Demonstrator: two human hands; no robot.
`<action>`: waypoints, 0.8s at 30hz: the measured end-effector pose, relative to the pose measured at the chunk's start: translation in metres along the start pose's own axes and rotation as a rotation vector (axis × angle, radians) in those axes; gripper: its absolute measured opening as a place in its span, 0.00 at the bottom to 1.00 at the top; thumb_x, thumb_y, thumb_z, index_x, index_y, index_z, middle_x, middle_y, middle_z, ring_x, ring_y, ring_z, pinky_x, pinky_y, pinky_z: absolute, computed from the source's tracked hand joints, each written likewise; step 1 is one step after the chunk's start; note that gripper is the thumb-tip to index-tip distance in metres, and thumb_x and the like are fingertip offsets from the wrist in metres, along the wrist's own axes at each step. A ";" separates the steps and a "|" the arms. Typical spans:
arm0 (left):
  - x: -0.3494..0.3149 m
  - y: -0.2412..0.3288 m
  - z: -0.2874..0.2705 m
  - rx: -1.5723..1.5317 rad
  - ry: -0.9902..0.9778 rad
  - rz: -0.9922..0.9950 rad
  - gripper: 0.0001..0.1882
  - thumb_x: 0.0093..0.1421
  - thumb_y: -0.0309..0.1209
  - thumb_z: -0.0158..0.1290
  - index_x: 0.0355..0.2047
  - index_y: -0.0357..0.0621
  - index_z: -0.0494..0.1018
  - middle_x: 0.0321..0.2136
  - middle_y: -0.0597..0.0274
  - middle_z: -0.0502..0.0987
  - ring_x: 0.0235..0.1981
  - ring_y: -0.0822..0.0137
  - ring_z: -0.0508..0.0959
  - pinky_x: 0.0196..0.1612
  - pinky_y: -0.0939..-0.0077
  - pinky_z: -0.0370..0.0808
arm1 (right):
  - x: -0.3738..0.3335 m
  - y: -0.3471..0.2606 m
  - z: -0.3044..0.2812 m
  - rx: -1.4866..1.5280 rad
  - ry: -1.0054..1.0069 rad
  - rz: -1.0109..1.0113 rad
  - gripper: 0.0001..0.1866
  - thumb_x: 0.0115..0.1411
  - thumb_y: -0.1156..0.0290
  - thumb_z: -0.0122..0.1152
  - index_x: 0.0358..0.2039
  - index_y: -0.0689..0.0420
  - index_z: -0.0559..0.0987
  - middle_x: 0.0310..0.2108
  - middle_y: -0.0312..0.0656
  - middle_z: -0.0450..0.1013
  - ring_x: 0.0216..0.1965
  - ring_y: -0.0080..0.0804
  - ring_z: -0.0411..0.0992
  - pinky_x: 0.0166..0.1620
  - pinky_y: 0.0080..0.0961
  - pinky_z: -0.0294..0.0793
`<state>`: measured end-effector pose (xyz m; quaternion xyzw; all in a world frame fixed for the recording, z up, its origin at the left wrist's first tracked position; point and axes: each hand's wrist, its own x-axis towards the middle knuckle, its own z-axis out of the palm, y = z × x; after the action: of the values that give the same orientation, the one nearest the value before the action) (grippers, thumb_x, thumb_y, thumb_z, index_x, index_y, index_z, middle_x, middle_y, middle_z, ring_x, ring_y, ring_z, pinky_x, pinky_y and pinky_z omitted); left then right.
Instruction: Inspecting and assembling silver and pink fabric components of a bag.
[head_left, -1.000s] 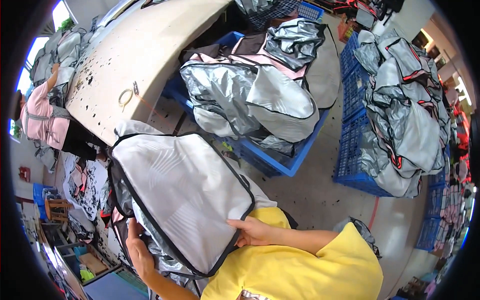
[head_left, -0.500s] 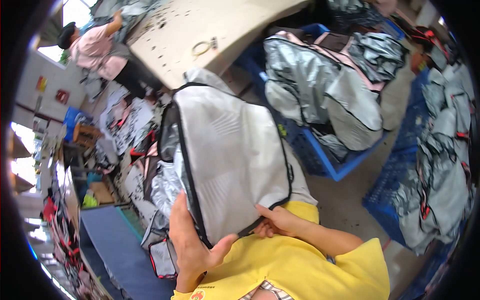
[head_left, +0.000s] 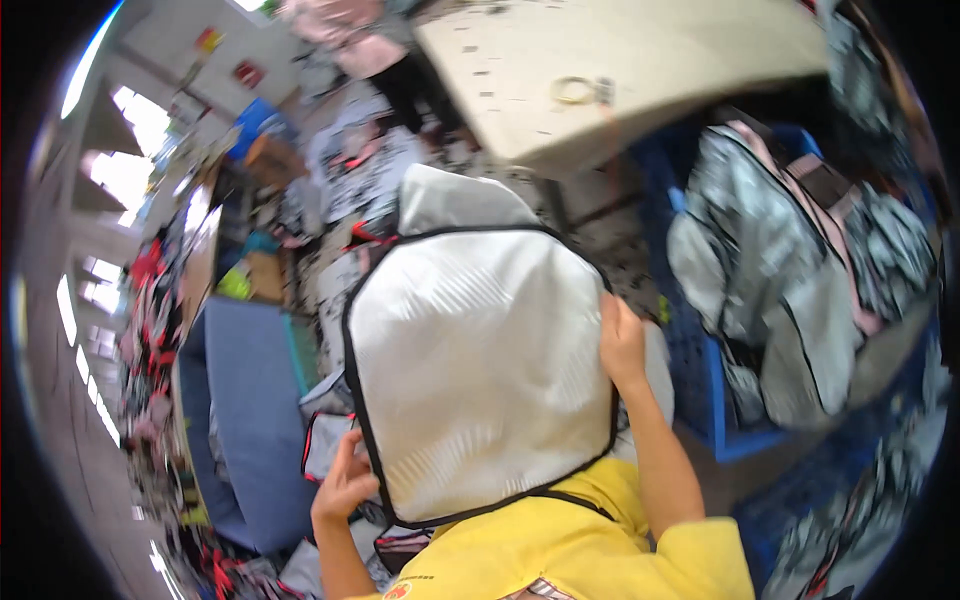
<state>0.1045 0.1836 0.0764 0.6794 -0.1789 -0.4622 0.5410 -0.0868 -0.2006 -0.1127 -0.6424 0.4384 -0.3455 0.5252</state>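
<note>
I hold a silver fabric panel (head_left: 480,370) edged in black piping flat in front of my chest. My left hand (head_left: 343,483) grips its lower left edge. Along its right edge, up near the top, my right hand (head_left: 621,340) pinches the piping. Another grey piece (head_left: 450,200) sticks out behind the panel's top. My yellow sleeves show at the bottom of the view.
A blue crate (head_left: 715,400) at right holds a heap of silver and black panels (head_left: 780,280). A beige worktable (head_left: 640,70) lies ahead. A blue bin (head_left: 255,400) stands at left among more fabric pieces. A person in pink (head_left: 345,30) works at the far end.
My view has swung left and the panel has turned to face me. My right hand moved from the bottom edge up the right edge; my left hand shifted to the lower left edge.
</note>
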 end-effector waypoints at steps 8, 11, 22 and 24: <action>0.088 0.052 -0.004 0.153 0.525 -0.082 0.33 0.71 0.48 0.57 0.66 0.38 0.68 0.51 0.60 0.80 0.49 0.70 0.79 0.51 0.73 0.74 | -0.034 -0.017 0.023 -0.027 -0.151 -0.082 0.19 0.77 0.62 0.50 0.34 0.67 0.74 0.22 0.51 0.68 0.24 0.38 0.64 0.31 0.38 0.66; 0.113 0.055 -0.004 -0.045 0.446 -0.184 0.23 0.69 0.45 0.60 0.48 0.34 0.80 0.39 0.63 0.84 0.36 0.73 0.82 0.39 0.74 0.79 | -0.018 -0.007 0.021 0.055 -0.156 -0.040 0.21 0.78 0.61 0.48 0.35 0.68 0.75 0.24 0.44 0.69 0.28 0.29 0.65 0.33 0.34 0.67; 0.136 0.051 -0.007 0.023 0.404 -0.138 0.21 0.68 0.42 0.61 0.46 0.33 0.82 0.37 0.64 0.84 0.33 0.75 0.81 0.36 0.74 0.78 | -0.001 0.005 0.018 0.012 -0.215 -0.024 0.23 0.80 0.60 0.46 0.37 0.68 0.76 0.28 0.39 0.73 0.31 0.25 0.66 0.37 0.29 0.68; 0.138 0.047 -0.007 0.081 0.374 -0.104 0.21 0.67 0.43 0.61 0.45 0.34 0.82 0.36 0.64 0.84 0.32 0.75 0.80 0.36 0.75 0.78 | 0.002 0.015 0.018 0.033 -0.209 -0.022 0.23 0.80 0.60 0.45 0.37 0.69 0.76 0.29 0.40 0.74 0.32 0.25 0.67 0.37 0.28 0.68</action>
<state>0.1927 0.0682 0.0586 0.7830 -0.0582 -0.3476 0.5125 -0.0725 -0.1967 -0.1314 -0.6709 0.3685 -0.2895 0.5747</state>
